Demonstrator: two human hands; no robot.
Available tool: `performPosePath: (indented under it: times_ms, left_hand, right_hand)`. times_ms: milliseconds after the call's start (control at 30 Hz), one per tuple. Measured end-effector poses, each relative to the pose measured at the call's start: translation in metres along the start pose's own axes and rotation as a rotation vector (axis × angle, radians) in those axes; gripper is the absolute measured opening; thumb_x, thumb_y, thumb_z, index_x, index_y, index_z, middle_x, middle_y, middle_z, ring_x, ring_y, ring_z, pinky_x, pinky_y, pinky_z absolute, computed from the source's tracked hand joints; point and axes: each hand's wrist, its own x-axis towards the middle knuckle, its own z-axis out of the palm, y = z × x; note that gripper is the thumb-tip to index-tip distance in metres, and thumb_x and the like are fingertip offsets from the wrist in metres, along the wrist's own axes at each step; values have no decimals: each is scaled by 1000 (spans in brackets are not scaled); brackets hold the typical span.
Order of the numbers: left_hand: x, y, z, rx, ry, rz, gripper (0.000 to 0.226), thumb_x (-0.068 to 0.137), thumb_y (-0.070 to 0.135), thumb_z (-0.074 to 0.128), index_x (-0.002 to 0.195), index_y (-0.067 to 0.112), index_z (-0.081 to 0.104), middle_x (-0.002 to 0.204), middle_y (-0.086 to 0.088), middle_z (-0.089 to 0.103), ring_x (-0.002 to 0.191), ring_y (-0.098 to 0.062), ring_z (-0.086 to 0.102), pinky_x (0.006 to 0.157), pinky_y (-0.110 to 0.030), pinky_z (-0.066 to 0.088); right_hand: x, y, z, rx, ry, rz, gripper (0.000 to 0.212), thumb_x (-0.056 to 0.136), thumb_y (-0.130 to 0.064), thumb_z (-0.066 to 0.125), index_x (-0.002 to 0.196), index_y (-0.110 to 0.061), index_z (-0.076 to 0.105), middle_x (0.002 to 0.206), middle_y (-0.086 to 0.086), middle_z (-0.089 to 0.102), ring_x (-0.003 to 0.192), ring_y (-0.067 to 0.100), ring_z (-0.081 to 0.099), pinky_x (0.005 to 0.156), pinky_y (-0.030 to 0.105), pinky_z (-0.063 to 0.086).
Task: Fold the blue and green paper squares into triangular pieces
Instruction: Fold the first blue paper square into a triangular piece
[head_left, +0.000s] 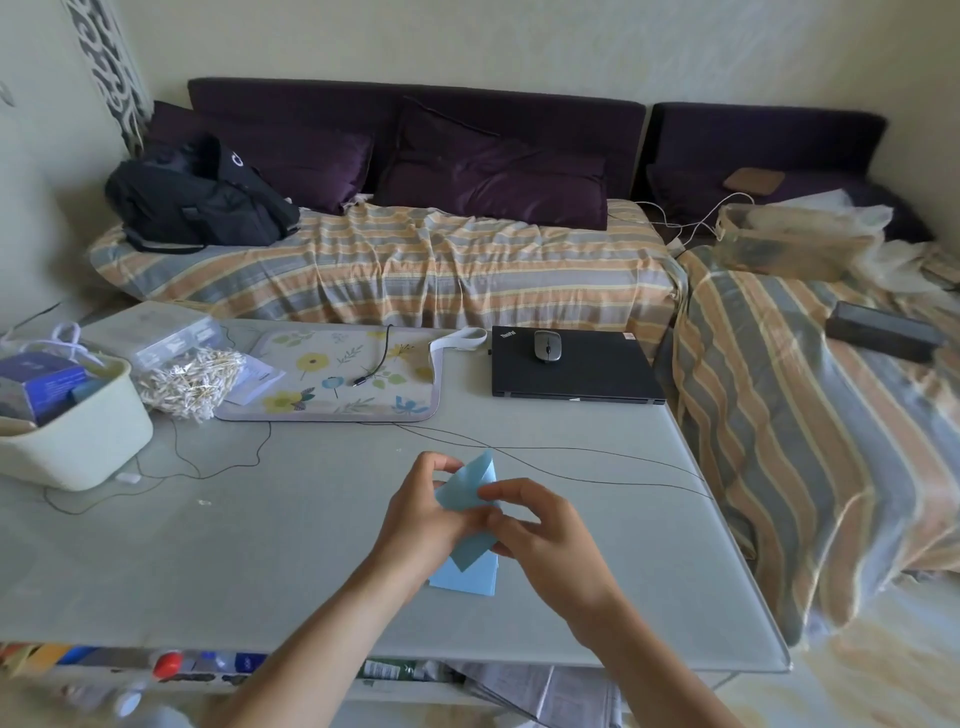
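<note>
A light blue paper (470, 488), partly folded, is held up just above the grey table (260, 545) near its front edge. My left hand (423, 514) grips its left side with curled fingers. My right hand (540, 535) pinches its right side, thumb and fingers meeting near the middle. Another light blue paper (467, 579) lies flat on the table under my hands. No green paper shows in this view.
A pale basket (78, 436) with boxes stands at the left, beside a bag of small white pieces (189, 382). A floral mat (353, 374) and a shut black laptop (571, 371) with a mouse (547, 345) lie at the back. Thin black cables (571, 449) cross the table.
</note>
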Motion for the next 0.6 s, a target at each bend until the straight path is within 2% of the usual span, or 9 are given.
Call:
performPosePath:
  times_ms: [67, 133, 233, 300, 367, 433, 533, 600]
  left_hand:
    - [0, -1, -3, -1, -12, 1, 70, 42, 43, 86, 104, 38, 54, 105, -5, 70, 89, -27, 73, 80, -54, 61]
    - [0, -1, -8, 30, -22, 11, 75, 41, 42, 89, 106, 40, 53, 106, -5, 69, 91, -26, 72, 83, -52, 61]
    - [0, 1, -18, 137, -53, 48, 65, 60, 26, 93, 110, 40, 53, 107, -2, 66, 93, -21, 68, 80, -41, 61]
    - [0, 3, -22, 202, -121, 83, 57, 68, 22, 90, 109, 41, 56, 106, -1, 67, 93, -19, 68, 72, -33, 58]
    - [1, 6, -21, 252, -177, 119, 50, 69, 22, 89, 105, 42, 61, 105, 2, 68, 93, -17, 68, 69, -33, 58]
    - [1, 6, -19, 294, -211, 152, 43, 69, 22, 88, 100, 40, 65, 101, 5, 70, 94, -19, 67, 76, -38, 57]
    - [2, 0, -17, 330, -285, 167, 34, 67, 26, 84, 96, 36, 70, 93, 3, 74, 93, -27, 69, 78, -45, 58]
    - [2, -2, -18, 347, -311, 187, 27, 69, 29, 81, 93, 38, 72, 92, 4, 75, 92, -25, 70, 80, -46, 57]
  right_hand:
    - [-1, -3, 1, -53, 5, -29, 23, 97, -11, 59, 107, -29, 67, 110, -15, 72, 96, 13, 75, 94, 48, 58]
    - [-1, -8, -1, -147, 38, -84, 32, 93, -5, 58, 106, -34, 61, 113, -17, 68, 91, 12, 75, 90, 48, 58]
    - [-3, -13, -13, -296, 23, -143, 59, 90, 5, 48, 117, -46, 58, 124, -16, 61, 91, 6, 74, 88, 38, 59]
    - [-4, -15, -22, -392, -12, -154, 63, 91, 3, 50, 121, -52, 59, 125, -19, 59, 90, 3, 73, 83, 26, 57]
    - [0, -16, -28, -459, -19, -189, 49, 93, -5, 61, 115, -49, 64, 120, -25, 61, 89, 1, 72, 77, 15, 53]
    - [5, -17, -30, -485, -2, -213, 30, 92, -12, 69, 100, -41, 69, 109, -24, 66, 87, 1, 71, 73, 11, 50]
    - [9, -17, -32, -510, -1, -173, 15, 88, -15, 74, 83, -28, 69, 93, -15, 70, 77, 2, 69, 61, 14, 47]
    - [9, -16, -32, -525, -24, -122, 13, 88, -16, 75, 81, -25, 69, 86, -12, 71, 72, 5, 68, 58, 22, 51]
